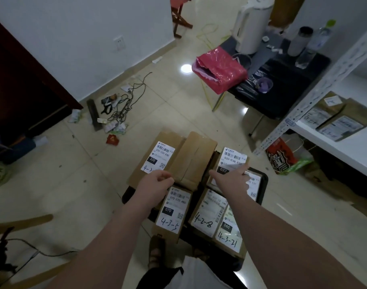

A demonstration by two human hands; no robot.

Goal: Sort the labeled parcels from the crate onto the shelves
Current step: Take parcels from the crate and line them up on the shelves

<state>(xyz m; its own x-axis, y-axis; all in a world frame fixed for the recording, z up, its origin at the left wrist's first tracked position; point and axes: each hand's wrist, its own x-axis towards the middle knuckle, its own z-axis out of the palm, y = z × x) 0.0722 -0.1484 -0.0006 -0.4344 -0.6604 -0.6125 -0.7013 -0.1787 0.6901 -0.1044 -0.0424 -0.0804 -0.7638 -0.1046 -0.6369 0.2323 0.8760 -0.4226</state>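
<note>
Parcel 220 (157,159): my left hand (155,183) grips its near edge; my right hand (232,180) lies straight-fingered on parcel 032 (230,157). Lift level.

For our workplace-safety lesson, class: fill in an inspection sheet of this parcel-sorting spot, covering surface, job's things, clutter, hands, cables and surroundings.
Surface: tiled floor, littered at left.
Job's things: black crate holds labelled parcels, among them the 4-3-5 parcel and the 4-2-8 parcel; two parcels on the white shelf.
Clutter: paper scraps, red packet on the floor; pink bag on black table.
Hands: left hand curled at the 220 parcel, grip unclear; right hand, fingers straight, on the 032 parcel.
Cables: black tangle on the floor, left.
Surroundings: white wall, dark cabinet.
</note>
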